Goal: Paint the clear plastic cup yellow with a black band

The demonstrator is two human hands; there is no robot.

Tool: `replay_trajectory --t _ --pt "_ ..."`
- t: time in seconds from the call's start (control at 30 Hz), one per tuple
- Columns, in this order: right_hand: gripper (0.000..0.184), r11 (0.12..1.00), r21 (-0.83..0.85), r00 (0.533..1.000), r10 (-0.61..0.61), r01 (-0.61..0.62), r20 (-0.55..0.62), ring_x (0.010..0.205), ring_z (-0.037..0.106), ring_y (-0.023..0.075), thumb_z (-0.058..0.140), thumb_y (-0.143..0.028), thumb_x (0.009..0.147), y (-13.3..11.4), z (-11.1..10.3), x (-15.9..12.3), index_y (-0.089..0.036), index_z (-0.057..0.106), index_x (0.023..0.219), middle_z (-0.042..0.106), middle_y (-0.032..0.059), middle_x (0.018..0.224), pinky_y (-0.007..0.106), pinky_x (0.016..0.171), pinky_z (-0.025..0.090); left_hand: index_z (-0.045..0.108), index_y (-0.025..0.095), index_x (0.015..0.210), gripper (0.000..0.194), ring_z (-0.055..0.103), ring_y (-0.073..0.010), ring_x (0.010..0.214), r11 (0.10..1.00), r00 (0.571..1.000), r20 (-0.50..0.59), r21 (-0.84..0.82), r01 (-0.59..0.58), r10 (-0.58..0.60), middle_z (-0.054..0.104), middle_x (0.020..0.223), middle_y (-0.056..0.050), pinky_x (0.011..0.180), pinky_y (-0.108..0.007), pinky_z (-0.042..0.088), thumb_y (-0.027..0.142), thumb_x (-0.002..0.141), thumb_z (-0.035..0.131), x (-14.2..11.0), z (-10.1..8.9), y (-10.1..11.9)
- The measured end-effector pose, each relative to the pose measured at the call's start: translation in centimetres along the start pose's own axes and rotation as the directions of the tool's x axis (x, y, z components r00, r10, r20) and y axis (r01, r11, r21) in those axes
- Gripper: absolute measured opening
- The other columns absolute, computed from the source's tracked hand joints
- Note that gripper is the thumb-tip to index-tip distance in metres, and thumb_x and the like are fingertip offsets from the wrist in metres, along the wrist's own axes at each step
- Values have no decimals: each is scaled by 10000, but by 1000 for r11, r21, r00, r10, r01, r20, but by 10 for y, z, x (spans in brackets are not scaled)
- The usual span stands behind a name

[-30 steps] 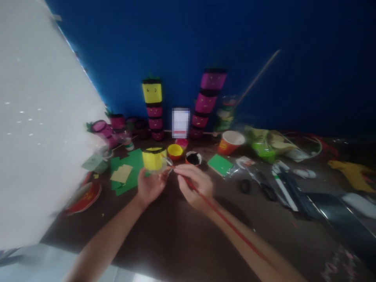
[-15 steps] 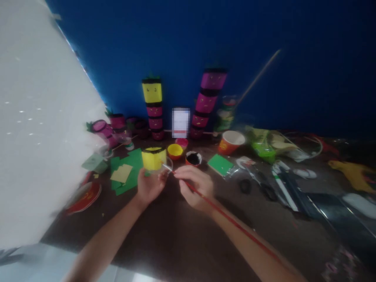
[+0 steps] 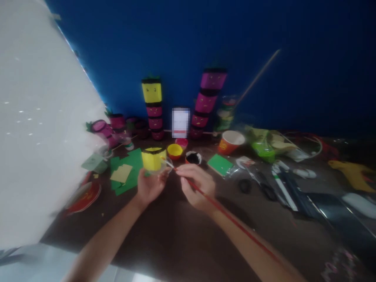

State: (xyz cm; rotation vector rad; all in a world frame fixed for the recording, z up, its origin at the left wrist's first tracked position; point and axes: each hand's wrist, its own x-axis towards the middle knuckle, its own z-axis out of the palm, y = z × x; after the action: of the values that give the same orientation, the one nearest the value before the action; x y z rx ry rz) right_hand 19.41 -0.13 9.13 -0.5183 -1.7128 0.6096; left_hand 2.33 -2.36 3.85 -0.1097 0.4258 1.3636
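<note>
My left hand (image 3: 151, 184) holds up a yellow-painted cup (image 3: 153, 159) with a black band round its top edge; its lower part looks clear. My right hand (image 3: 198, 186) is closed round a long red-handled paintbrush (image 3: 217, 204), whose handle runs back along my forearm. The brush's yellow tip meets the right side of the cup's painted wall. Just behind the cup stand a small pot of yellow paint (image 3: 175, 151) and a paper cup of black paint (image 3: 193, 158). A pot of pink paint (image 3: 181, 143) is partly hidden behind the yellow one.
Stacked painted cups with faces stand at the back: a yellow-topped tower (image 3: 152, 93) and a purple tower (image 3: 205, 102). Green paper (image 3: 129, 184) lies left. On the right are a red paper cup (image 3: 230, 141), a green pad (image 3: 220, 165), scissors (image 3: 266, 191) and a yellow glue gun (image 3: 351, 174).
My right hand and the paintbrush have shifted slightly to the right, the tip now nearer the cup's right edge. My left hand and the cup stay almost still.
</note>
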Motion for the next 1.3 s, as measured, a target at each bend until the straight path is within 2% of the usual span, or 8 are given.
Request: replay_trajectory --t 0.23,0.43,0.63,0.83,1.0,1.17,1.3 --pt "210 999 -18 1000 28 -28 -6 795 655 154 525 -75 767 -1 1 1 -204 660 862 684 55 855 285 705 551 482 47 1189 566 571 -150 597 999 998 9 -7 54 -54 588 729 -97 516 -225 506 383 734 490 2 -6 2" --pt "221 1000 -11 1000 18 -18 12 786 655 147 532 -57 752 1 1 1 -201 657 863 680 52 844 274 700 545 505 39 1157 535 572 -147 622 998 998 29 -11 56 -56 593 751 -111 530 -209 504 359 728 507 2 -6 2" --pt "203 998 42 997 32 -35 74 716 646 143 519 -65 724 6 0 -1 -198 656 796 671 38 784 265 643 532 529 52 1129 482 564 -142 600 1000 1000 -14 2 9 -9 581 739 -101 517 -218 496 355 756 489 1 1 0" --pt "208 998 53 999 23 -26 46 766 642 159 510 -59 728 4 -1 -2 -199 642 810 665 46 798 296 685 534 535 91 1132 451 563 -133 588 1000 1000 -8 1 -9 9 577 744 -88 510 -218 498 356 773 467 0 2 0" --pt "204 997 65 994 24 -31 102 702 631 141 506 -41 721 3 -1 -2 -188 633 782 657 37 756 275 646 529 510 37 1156 498 559 -131 567 1000 999 -31 -23 8 -9 568 703 -84 507 -213 499 364 784 454 -1 1 1" --pt "216 998 61 998 26 -29 62 749 639 148 506 -37 731 3 -1 -2 -189 635 814 665 47 793 287 676 531 499 52 1180 499 563 -127 581 998 1000 -15 -56 -2 1 574 734 -92 512 -198 495 353 786 452 -2 7 0" --pt "205 997 76 994 15 -23 107 693 629 139 507 -34 717 4 0 -2 -184 635 774 658 39 751 267 626 522 481 11 1188 524 568 -125 584 998 1000 -19 -61 -11 10 592 758 -115 527 -196 504 360 799 440 -2 5 0"
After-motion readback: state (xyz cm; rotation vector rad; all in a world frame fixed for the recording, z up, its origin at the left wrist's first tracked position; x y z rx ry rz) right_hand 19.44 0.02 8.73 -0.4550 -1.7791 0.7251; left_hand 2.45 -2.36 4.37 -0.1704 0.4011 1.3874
